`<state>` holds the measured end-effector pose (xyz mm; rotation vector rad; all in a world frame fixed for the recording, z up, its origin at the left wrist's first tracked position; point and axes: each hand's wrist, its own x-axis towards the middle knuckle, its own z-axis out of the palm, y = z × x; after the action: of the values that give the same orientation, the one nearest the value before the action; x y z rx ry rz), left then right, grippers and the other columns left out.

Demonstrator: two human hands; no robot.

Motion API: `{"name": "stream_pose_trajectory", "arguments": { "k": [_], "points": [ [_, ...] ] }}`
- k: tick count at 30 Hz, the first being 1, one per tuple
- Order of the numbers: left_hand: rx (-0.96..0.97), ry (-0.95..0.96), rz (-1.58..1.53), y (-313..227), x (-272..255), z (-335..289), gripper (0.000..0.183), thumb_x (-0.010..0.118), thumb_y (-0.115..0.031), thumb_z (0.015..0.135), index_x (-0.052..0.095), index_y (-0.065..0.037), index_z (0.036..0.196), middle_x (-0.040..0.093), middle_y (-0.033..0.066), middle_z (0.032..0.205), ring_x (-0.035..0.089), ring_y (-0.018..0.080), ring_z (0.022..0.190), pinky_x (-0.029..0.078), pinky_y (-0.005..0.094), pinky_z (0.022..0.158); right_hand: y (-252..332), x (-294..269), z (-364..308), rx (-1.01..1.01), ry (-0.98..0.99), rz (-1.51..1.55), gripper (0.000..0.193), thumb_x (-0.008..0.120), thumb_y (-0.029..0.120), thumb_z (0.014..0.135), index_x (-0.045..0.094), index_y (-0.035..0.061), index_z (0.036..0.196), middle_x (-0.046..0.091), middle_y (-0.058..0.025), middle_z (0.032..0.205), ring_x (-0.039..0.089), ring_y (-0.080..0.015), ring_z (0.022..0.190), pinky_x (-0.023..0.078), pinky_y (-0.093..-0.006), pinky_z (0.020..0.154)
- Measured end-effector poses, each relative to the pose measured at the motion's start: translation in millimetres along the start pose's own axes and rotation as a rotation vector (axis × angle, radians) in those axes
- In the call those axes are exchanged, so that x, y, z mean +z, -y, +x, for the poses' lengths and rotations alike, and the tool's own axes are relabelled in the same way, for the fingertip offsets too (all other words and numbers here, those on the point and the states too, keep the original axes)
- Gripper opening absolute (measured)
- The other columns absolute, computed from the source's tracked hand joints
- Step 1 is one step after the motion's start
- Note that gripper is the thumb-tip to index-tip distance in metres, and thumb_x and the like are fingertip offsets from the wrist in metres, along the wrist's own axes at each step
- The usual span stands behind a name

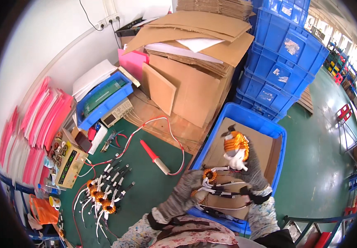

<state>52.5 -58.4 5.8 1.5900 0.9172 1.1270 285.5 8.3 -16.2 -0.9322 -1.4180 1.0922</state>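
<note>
Both of my hands wear grey knitted gloves and are over a blue crate (pixel 283 155) lined with cardboard. My right hand (pixel 256 170) is closed on a bundle of copper-wound coils (pixel 236 141) with white-sleeved ends, raised above the crate. My left hand (pixel 185 191) is closed around a small copper ring coil (pixel 209 175) at the crate's near left edge. Black and white leads (pixel 224 192) stretch from that coil toward my right hand. On the green mat (pixel 145 198) to the left lies a group of similar ring coils (pixel 100 198) with sleeved leads.
A red-and-white handheld probe (pixel 154 157) on a looping cable and pliers (pixel 111 140) lie on the mat. Behind are a bench meter (pixel 70 167), a blue tray (pixel 104 99), pink foam sheets (pixel 46 111) and cardboard (pixel 186 87). Blue crates (pixel 277 70) stand stacked beyond my right hand.
</note>
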Motion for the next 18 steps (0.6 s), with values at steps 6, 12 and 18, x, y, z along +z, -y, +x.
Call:
{"name": "stream_pose_trajectory", "arguments": {
  "k": [6,12,18],
  "points": [
    [-0.232,0.225,0.612,25,-33,-43,0.027,0.053,-0.025,0.086,0.056,-0.005,0.104,0.058,0.0119,0.093,0.057,0.0254,0.089,0.045,0.0349,0.076,-98,-33,28,-0.124,0.384,-1.484,0.082,0.076,0.031,0.047,0.043,0.0102,0.119,0.046,-0.0119,0.115,0.041,-0.0294,0.111,0.027,-0.0417,0.098],
    [-0.369,0.031,0.525,51,-52,-98,0.025,0.054,-0.022,0.085,0.058,-0.005,0.103,0.059,0.0147,0.094,0.057,0.0292,0.085,0.045,0.0377,0.074,-216,-41,31,0.174,0.245,-1.271,0.066,0.07,0.024,0.055,0.047,0.0112,0.115,0.052,-0.0101,0.11,0.048,-0.0271,0.104,0.034,-0.0385,0.092],
    [-0.515,-0.192,0.555,70,-71,-182,0.026,0.055,-0.023,0.084,0.058,-0.005,0.103,0.059,0.0157,0.093,0.055,0.0318,0.084,0.045,0.0391,0.072,-186,-11,31,0.078,0.365,-1.026,0.055,0.069,0.022,0.059,0.052,0.0108,0.11,0.058,-0.0132,0.1,0.054,-0.0331,0.095,0.043,-0.0414,0.083]
  ]
}}
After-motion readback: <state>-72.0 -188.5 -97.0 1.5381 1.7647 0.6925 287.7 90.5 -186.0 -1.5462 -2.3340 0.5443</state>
